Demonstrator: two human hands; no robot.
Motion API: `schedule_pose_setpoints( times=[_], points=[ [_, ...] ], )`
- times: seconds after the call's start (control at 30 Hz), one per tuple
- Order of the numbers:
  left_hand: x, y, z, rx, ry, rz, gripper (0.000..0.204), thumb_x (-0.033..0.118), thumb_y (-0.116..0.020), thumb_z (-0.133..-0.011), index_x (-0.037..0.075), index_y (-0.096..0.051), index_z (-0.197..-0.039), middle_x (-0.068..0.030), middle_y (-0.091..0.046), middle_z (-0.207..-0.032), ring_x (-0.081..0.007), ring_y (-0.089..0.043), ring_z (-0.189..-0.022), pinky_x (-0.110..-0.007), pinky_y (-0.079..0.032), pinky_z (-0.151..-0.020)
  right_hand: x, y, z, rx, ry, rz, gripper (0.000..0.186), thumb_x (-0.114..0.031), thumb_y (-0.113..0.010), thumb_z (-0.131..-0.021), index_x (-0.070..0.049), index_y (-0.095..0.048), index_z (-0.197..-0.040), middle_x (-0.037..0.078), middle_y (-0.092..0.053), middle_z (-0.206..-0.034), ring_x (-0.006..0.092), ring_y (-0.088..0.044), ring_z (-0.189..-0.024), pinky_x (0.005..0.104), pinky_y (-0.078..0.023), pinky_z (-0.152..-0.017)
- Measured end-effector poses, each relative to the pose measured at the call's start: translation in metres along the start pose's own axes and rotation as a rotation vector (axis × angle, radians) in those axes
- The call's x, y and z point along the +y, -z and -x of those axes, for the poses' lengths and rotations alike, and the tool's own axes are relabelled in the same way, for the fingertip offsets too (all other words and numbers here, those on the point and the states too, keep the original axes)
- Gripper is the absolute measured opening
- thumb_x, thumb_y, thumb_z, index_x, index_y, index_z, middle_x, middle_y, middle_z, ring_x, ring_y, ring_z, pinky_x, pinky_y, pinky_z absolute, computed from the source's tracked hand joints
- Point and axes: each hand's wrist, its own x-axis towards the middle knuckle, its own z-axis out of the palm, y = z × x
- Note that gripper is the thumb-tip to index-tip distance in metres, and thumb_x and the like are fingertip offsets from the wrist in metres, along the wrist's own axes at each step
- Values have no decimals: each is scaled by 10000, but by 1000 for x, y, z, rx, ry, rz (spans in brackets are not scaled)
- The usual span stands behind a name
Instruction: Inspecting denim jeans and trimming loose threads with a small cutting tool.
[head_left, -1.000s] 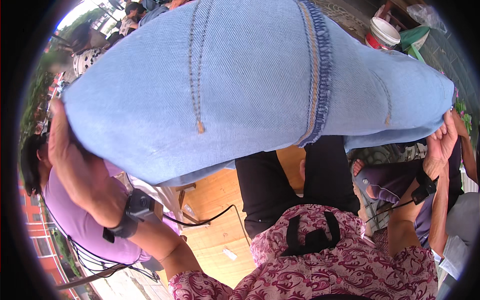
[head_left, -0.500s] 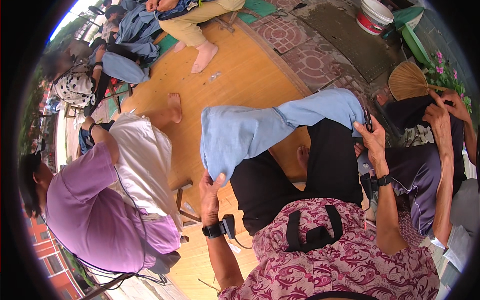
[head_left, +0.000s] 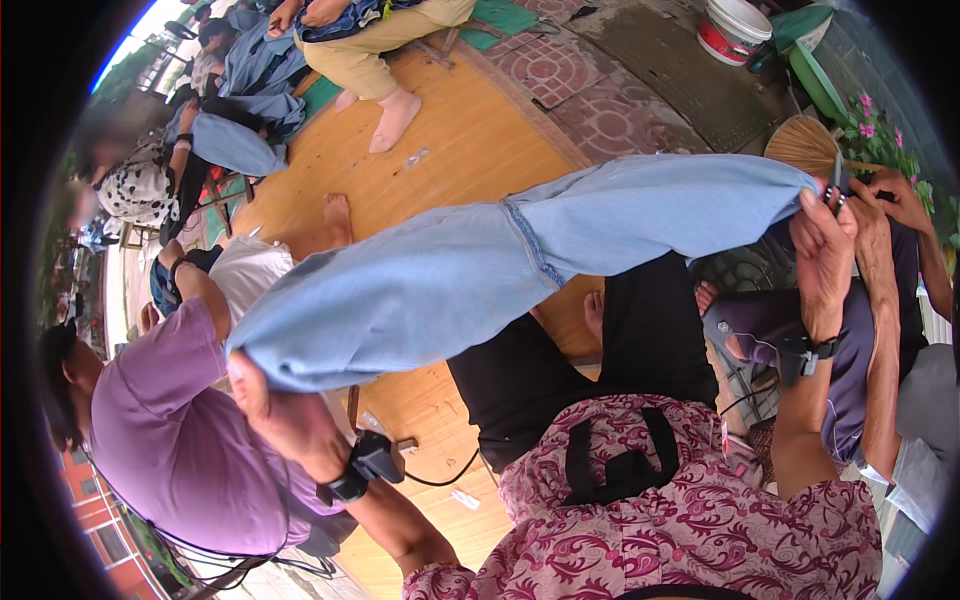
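A light blue denim garment [head_left: 400, 285] is stretched across in front of me, above my black-trousered legs, with a thick seam running across its middle. My left hand [head_left: 295, 425] grips its lower left end, the thumb on top of the cloth. At the far right end, my right hand [head_left: 825, 250] is raised and pinches the other edge. A small pair of scissors [head_left: 837, 190] with dark handles sits in that same hand, blade pointing up. Some right fingers are hidden behind the cloth.
Close on my left sits a person in a purple shirt [head_left: 160, 410] with white cloth. Another person's hands [head_left: 875, 235] are near my right hand, beside a woven fan [head_left: 800, 145]. A white-and-red bucket [head_left: 735, 35] stands far right. Beneath is a wooden board floor [head_left: 450, 120].
Both hands have moved apart, the left outward to the left and the right up and rightward. The denim, folded over my knees before, is now lifted and pulled out lengthwise.
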Motion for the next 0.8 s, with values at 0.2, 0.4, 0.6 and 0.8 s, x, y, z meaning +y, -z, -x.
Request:
schedule_pose_setpoints(
  times=[0.2, 0.4, 0.6, 0.8],
  points=[
    [39, 61, 130, 338, 464, -241, 670, 449, -675, -925, 9, -488, -1395, -145, -560, -1353, -316, -571, -1170, -447, -440, -1041, -3, 98, 91, -166, -200, 450, 278, -82, -801, -642, -10, -627, -848, 25, -624, -726, 122, -540, -572, 262, -433, -558],
    [-81, 112, 223, -9, 1087, -435, 462, 47, -691, -836, 24, -547, -1274, -67, -653, -1097, -187, -590, -1072, -358, -428, -999, 46, 89, 118, -202, -660, 716, 204, -83, -712, -793, 29, -700, -963, -60, -602, -789, 39, -515, -704, 211, -420, -651],
    [-81, 40, 167, 69, 476, -1048, 463, 158, -648, -926, -26, -483, -1318, -190, -575, -1251, -284, -543, -1176, -420, -370, -1053, 50, 33, 70, -107, -440, 539, 240, -195, -686, -946, 13, -694, -1065, -53, -539, -710, 48, -490, -636, 224, -368, -577],
    [-133, -19, 107, 19, 233, -1071, 609, 359, -625, -977, -84, -445, -1355, -260, -529, -1323, -349, -496, -1250, -461, -366, -1070, 117, 0, 22, -305, -154, 1010, 308, -256, -761, -884, 36, -670, -918, 12, -580, -721, 66, -464, -692, 291, -415, -600]
  ],
)
